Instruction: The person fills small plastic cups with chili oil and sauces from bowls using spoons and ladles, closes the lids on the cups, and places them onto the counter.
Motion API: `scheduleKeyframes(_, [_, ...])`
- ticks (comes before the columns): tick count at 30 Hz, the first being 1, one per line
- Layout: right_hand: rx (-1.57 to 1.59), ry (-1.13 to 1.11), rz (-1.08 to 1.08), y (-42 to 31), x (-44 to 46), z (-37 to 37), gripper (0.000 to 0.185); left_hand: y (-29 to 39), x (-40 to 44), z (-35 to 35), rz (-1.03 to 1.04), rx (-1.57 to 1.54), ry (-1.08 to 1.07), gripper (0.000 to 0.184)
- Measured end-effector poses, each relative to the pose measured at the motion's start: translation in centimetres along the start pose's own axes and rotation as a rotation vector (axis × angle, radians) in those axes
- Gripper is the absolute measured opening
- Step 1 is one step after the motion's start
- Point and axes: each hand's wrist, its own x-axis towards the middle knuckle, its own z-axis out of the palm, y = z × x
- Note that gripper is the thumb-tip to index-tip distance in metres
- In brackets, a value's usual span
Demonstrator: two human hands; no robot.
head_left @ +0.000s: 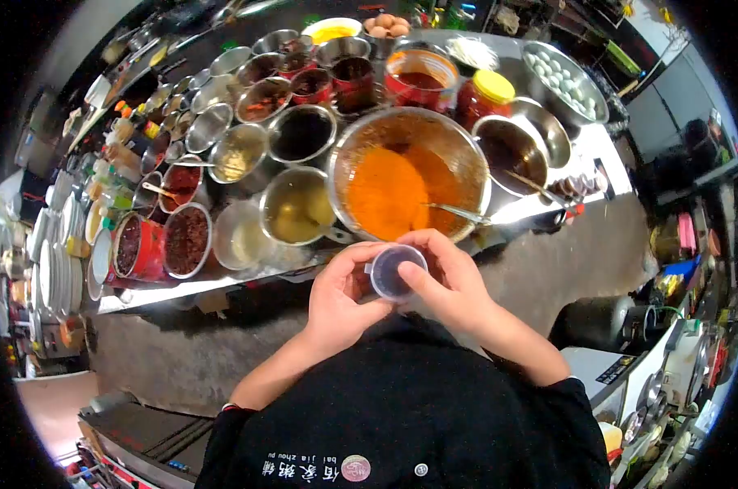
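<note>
Both hands meet around a small lidded plastic cup (388,273) with dark contents, held in front of my chest. My left hand (342,287) wraps its left side. My right hand (444,277) grips the other side, its thumb lying across the top. Just beyond them on the table stands a large steel bowl (481,163) with an orange powder or paste (385,187) in it. A metal spoon (459,213) leans in that bowl. To its left is a steel pot of yellowish liquid (297,213) with a ladle handle over the rim.
Several metal pots of sauces and seasonings crowd the table's left half, among them a red tin (145,248). At the back are brown eggs (385,26), a yellow-lidded jar (491,88) and a basin of pale eggs (560,77). White plates (55,261) stack at far left.
</note>
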Motion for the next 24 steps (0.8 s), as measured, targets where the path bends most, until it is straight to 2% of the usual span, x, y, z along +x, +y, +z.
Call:
scheduleKeyframes(1, [0.081, -0.013, 0.107, 0.2, -0.8, -1.2, 0.028, -0.7, 0.2, 1.5, -0.018, -0.020, 0.007, 0.055])
scheduleKeyframes(6, [0.079, 0.076, 0.016, 3.9, -4.9, -7.1, 0.025, -4.5, 0.8, 8.0, -0.036, -0.038, -0.013, 0.055])
scheduleKeyframes(9, [0.211, 0.141, 0.086, 4.6, -7.1, -9.3, 0.025, -5.6, 1.2, 11.0, -0.062, 0.015, -0.068, 0.058])
scheduleKeyframes(11, [0.257, 0.198, 0.090, 4.8, -8.0, -10.2, 0.024, -5.3, 1.5, 12.7, -0.203, 0.003, -0.108, 0.062])
scheduleKeyframes(12, [0.300, 0.243, 0.088, 5.0, -8.4, -10.6, 0.024, -5.3, 1.5, 13.6, -0.210, 0.009, -0.118, 0.062])
scheduleKeyframes(14, [0.341, 0.242, 0.150, 4.6, -9.2, -11.7, 0.024, -5.5, 1.6, 14.9, -0.195, -0.173, -0.202, 0.046])
scheduleKeyframes(15, [0.374, 0.227, 0.212, 4.6, -9.6, -12.1, 0.024, -5.5, 1.6, 15.0, -0.202, -0.168, -0.212, 0.046])
scheduleKeyframes(16, [0.378, 0.238, 0.210, 5.0, -10.0, -12.2, 0.024, -5.5, 1.8, 14.8, -0.321, -0.160, -0.182, 0.035])
scheduleKeyframes(17, [0.274, 0.255, 0.108, 5.9, -10.4, -12.0, 0.025, -5.7, 1.9, 14.7, -0.439, -0.151, -0.150, 0.027])
scheduleKeyframes(18, [0.166, 0.269, 0.008, 6.6, -10.8, -11.8, 0.026, -6.6, 2.2, 15.3, -0.261, 0.110, -0.111, 0.027])
scheduleKeyframes(19, [0.034, 0.271, -0.075, 7.0, -11.1, -11.8, 0.027, -6.8, 2.2, 15.5, -0.261, 0.110, -0.117, 0.027])
scheduleKeyframes(21, [0.174, 0.266, -0.037, 7.3, -11.6, -11.6, 0.027, -6.9, 2.3, 15.9, -0.204, 0.396, -0.098, 0.024])
scheduleKeyframes(22, [0.173, 0.266, -0.036, 7.2, -11.8, -11.8, 0.027, -7.2, 2.3, 16.2, -0.157, 0.423, -0.071, 0.024])
scheduleKeyframes(24, [0.220, 0.245, 0.004, 6.8, -12.1, -12.0, 0.023, -7.3, 2.0, 16.5, -0.194, 0.413, -0.060, 0.022])
